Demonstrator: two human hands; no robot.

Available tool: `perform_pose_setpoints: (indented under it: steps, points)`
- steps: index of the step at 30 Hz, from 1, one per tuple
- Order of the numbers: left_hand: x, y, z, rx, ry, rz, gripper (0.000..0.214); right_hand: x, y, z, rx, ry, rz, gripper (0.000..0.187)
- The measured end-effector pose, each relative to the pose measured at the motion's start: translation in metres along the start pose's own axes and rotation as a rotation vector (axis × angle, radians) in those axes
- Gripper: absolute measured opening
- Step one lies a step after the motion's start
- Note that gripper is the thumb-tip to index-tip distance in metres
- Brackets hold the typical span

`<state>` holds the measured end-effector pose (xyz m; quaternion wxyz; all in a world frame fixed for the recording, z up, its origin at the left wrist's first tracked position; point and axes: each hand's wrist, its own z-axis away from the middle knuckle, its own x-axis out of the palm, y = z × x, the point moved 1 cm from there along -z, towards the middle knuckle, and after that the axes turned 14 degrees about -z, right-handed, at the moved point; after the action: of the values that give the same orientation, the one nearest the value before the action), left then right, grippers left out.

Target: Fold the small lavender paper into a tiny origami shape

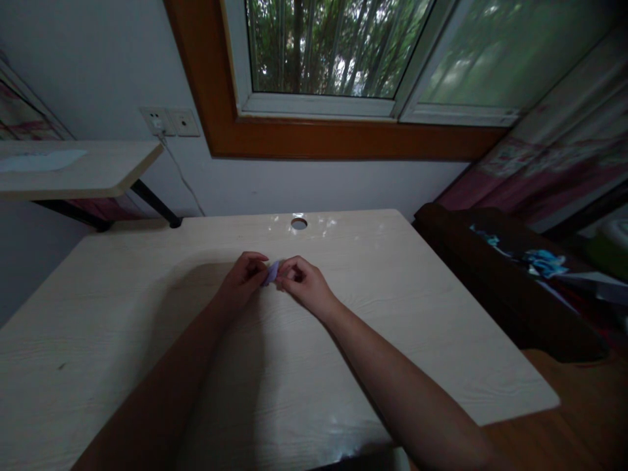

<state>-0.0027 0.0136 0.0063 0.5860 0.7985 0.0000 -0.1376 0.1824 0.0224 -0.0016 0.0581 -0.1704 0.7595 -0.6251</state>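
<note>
Between my two hands is a small purple piece (273, 272), thin like folded paper or cloth; its exact kind cannot be made out. My left hand (245, 275) pinches its left end with thumb and fingers. At its right end, my right hand (303, 278) is closed in a pinch on it as well. Both hands are just above or resting on the pale wood-grain desk (373, 314), toward its far side. The fingertips hide parts of the purple piece.
Behind the hands, a round cable hole (299, 224) is set in the desk. A raised shelf (73, 171) on black legs stands at the left. A wall socket (169, 122) holds a plug with a white cord. Dark brown furniture (490, 275) with blue items is at the right.
</note>
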Motion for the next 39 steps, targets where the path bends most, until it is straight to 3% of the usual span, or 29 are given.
perform_pose_setpoints:
  steps: [7, 14, 21, 28, 39]
  points:
    - [0.0, -0.007, 0.0, -0.01, -0.012, -0.073, 0.027, -0.001, 0.001, 0.001, -0.007, -0.044, -0.005, 0.023]
    - [0.001, -0.006, -0.001, -0.014, 0.008, -0.091, 0.027, -0.001, -0.004, -0.002, -0.081, -0.149, -0.022, 0.009]
    - [0.001, -0.002, 0.003, 0.0, -0.001, -0.21, 0.03, -0.005, 0.001, -0.004, -0.072, -0.017, -0.133, 0.011]
    - [0.0, 0.006, 0.005, 0.042, 0.084, -0.477, 0.02, -0.005, 0.0, -0.004, -0.117, -0.035, -0.117, 0.014]
    - [0.001, 0.001, 0.007, 0.052, 0.108, -0.357, 0.016, -0.003, -0.006, -0.003, -0.124, -0.012, -0.073, 0.009]
